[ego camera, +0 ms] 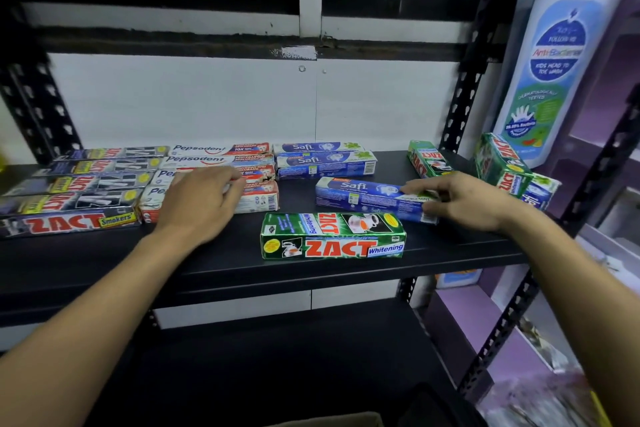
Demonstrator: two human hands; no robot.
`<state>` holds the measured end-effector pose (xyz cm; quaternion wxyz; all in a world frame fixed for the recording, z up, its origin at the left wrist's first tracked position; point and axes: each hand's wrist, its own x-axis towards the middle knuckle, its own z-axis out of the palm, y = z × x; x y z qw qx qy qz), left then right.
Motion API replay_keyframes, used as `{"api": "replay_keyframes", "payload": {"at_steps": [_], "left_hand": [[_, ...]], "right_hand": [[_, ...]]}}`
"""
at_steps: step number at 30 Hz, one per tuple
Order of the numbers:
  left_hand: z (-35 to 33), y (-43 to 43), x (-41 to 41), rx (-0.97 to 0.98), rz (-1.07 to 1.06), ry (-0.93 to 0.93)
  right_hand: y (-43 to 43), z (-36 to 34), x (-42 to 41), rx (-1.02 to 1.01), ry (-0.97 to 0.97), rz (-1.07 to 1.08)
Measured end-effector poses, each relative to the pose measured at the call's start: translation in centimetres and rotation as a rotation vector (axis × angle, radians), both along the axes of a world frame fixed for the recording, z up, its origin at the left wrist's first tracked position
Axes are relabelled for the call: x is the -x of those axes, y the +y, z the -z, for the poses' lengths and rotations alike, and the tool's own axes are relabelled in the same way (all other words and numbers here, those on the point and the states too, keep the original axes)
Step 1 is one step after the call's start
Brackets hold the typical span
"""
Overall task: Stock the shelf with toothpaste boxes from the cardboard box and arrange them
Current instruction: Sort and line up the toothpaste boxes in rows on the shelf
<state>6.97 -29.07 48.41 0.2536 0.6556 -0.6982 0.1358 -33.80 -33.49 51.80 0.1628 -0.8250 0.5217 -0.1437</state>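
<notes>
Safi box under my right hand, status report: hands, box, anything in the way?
Left hand rests on Pepsodent boxes. Right hand pinches loose Safi box, lying askew on shelf. Zact Whitening box lies close in front.

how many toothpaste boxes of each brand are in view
zact smokers boxes: 4
pepsodent boxes: 4
safi boxes: 4, counting the safi box that the right hand pinches
zact whitening boxes: 3
total: 15
</notes>
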Motion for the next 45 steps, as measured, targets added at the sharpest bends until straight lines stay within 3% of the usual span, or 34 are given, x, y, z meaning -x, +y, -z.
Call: {"api": "replay_keyframes", "payload": {"at_steps": [14, 22, 45], "left_hand": [[1.4, -0.4, -0.4, -0.076, -0.09, 0.013], [1.4, -0.3, -0.3, -0.098, -0.094, 0.014], [1.4, -0.3, -0.1, -0.105, -0.118, 0.01]], "right_hand": [[-6.2, 2.4, -5.8, 0.08, -0.197, 0.01], [-6.0, 4.1, -6.5, 0.169, -0.465, 0.218], [-6.7, 4.9, -7.5, 0.334, -0.359, 0.308]]}}
